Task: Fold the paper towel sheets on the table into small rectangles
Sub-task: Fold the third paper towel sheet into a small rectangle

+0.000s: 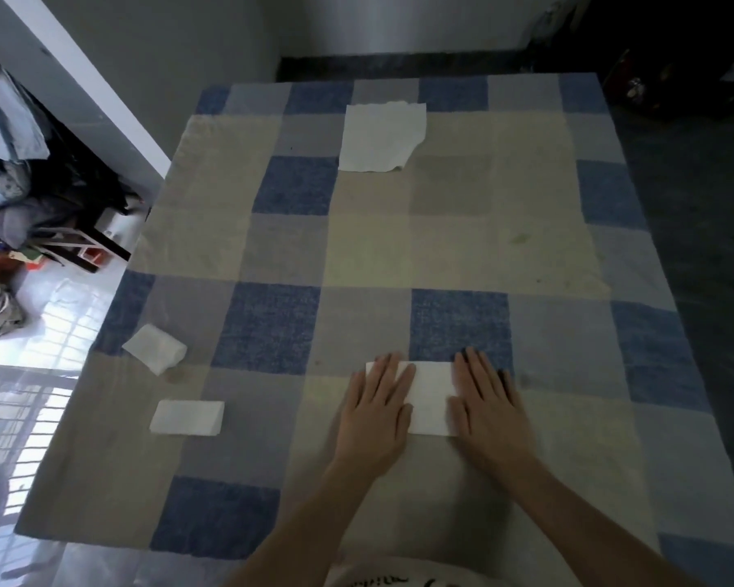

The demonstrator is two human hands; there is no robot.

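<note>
Both palms flat, fingers spread, gripping nothing: my left hand [373, 410] and right hand [486, 406] press the half-folded towel [431, 396] onto the checked cloth [272, 247]. Folded rectangles [187, 418] lie far left; unfolded sheet [380, 137] at far edge.

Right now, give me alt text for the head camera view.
Two bare hands, left hand and right hand, press flat on a partly folded paper towel on a checked tablecloth. Two folded towels lie left; one unfolded sheet lies at the far side.
</note>
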